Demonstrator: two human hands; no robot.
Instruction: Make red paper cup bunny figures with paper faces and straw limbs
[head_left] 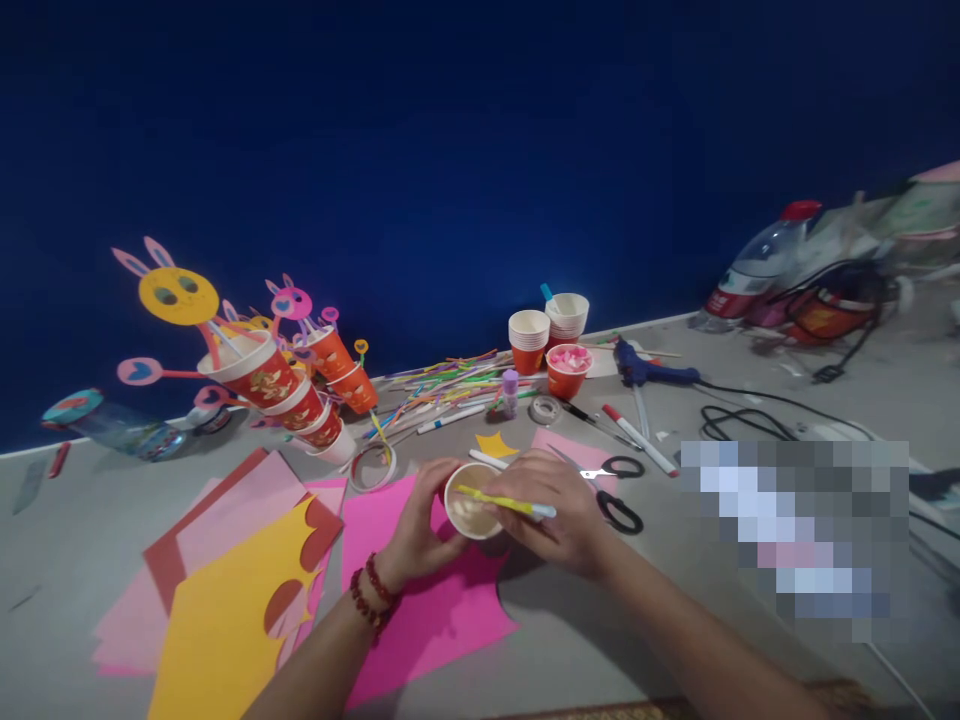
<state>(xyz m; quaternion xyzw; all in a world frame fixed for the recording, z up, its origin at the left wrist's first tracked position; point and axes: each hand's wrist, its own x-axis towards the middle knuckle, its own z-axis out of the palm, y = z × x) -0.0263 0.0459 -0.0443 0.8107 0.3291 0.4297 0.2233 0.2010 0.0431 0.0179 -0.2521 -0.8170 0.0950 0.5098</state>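
My left hand [420, 540], with a beaded bracelet at the wrist, is wrapped round a paper cup [470, 522] whose open mouth faces me. Between the fingers of my right hand [559, 505] is a slim yellow stick [491, 497] with a pale end, lying across the cup's mouth. Its exact kind is unclear. Beneath both hands spreads a bright pink paper sheet [427, 635] with curved cut-outs. Scissors with black handles [619, 490] lie just right of my right hand, partly over a light pink paper piece [551, 443].
Stacked red cups with paper rabbit faces [289, 390] stand at left, behind yellow paper [225, 600]. Coloured sticks [442, 385], white cups [529, 340], a cup of pink pieces [568, 370] and a blue glue gun [652, 370] with its cord line the back. A bottle [757, 265] stands right.
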